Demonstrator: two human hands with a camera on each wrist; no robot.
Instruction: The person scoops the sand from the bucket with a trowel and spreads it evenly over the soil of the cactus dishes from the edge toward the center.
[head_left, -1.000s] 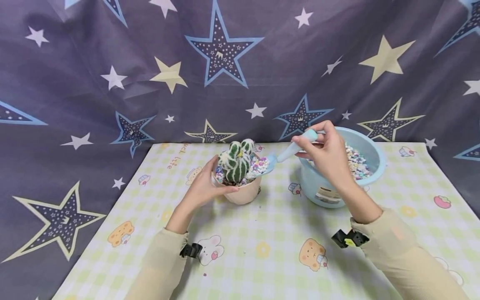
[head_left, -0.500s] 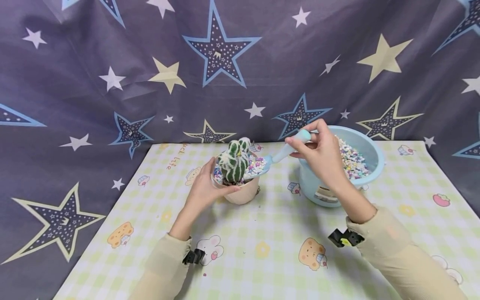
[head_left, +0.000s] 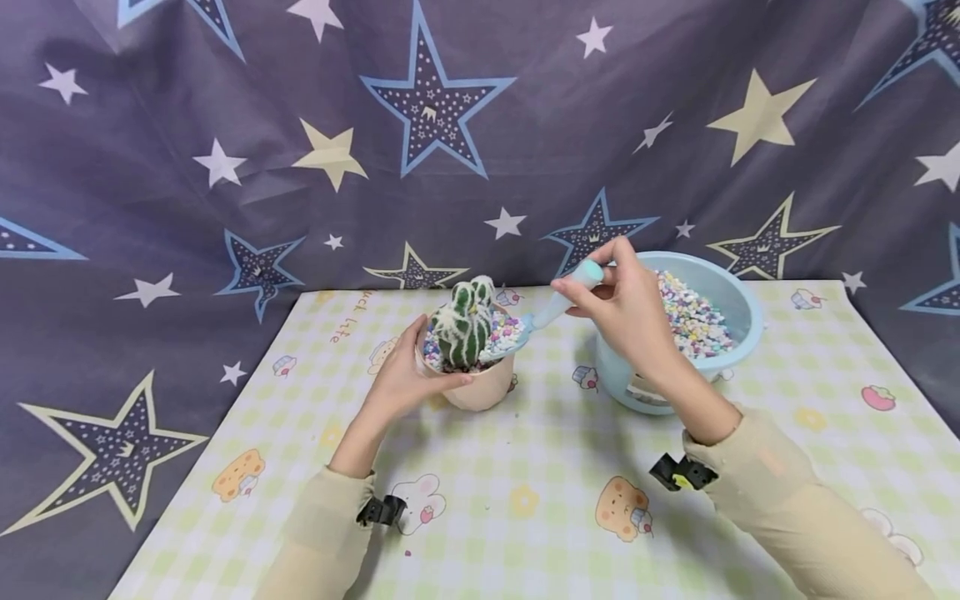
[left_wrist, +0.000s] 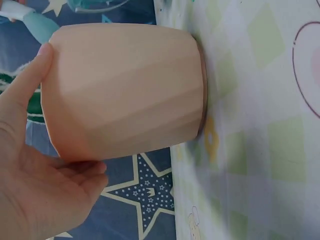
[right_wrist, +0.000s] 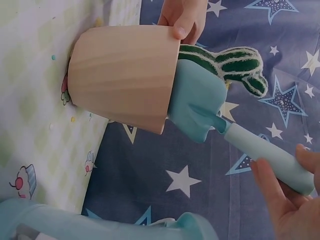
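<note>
My left hand (head_left: 408,375) grips the side and rim of a pale peach flower pot (head_left: 483,392), which stands on the table. In the left wrist view its thumb lies at the rim of the pot (left_wrist: 125,90). A green cactus (head_left: 461,337) with white fuzzy lines rises from colored pebbles in the pot. My right hand (head_left: 633,312) pinches the handle of a light blue hand trowel (head_left: 561,302). In the right wrist view the trowel's blade (right_wrist: 197,100) tilts down at the pot's rim, beside the cactus. Pebbles lie around the blade's tip.
Right of the pot stands a light blue bucket (head_left: 744,333) with many colored pebbles (head_left: 697,321) inside, partly hidden by my right hand. A checked cloth (head_left: 525,450) with cartoon prints covers the table. A dark star-patterned curtain (head_left: 465,192) hangs behind it.
My right hand has moved left, and the trowel tilts more steeply over the pot. Fewer pebbles show on its blade. My left hand keeps its hold on the pot.
</note>
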